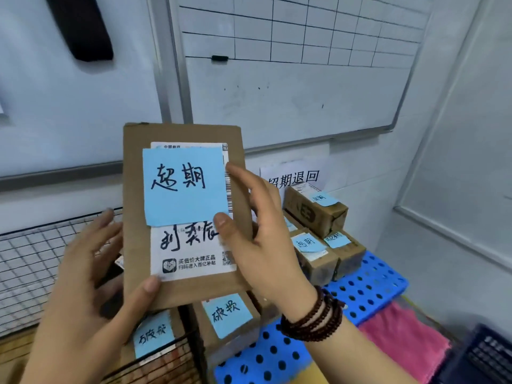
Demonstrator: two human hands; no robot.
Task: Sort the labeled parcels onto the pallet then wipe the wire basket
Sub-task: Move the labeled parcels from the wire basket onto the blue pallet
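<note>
I hold a flat cardboard parcel (182, 289) upright in front of me, with a white shipping label and a blue sticky note on its face. My left hand (83, 295) grips its left edge, thumb on the lower front. My right hand (266, 245) grips the right edge, thumb pressing the note's lower corner. The black wire basket (30, 261) stands at the left, with a noted parcel (155, 333) inside it. On the blue perforated pallet (365, 286) at the right stand several noted parcels (315, 209), and one more (227, 317) sits near its front.
A pink cloth (407, 342) lies at the lower right beside a dark crate (482, 356). A whiteboard (291, 79) hangs on the wall ahead, and a paper sign (293, 176) is stuck to the wall above the pallet. Walls close in on the right.
</note>
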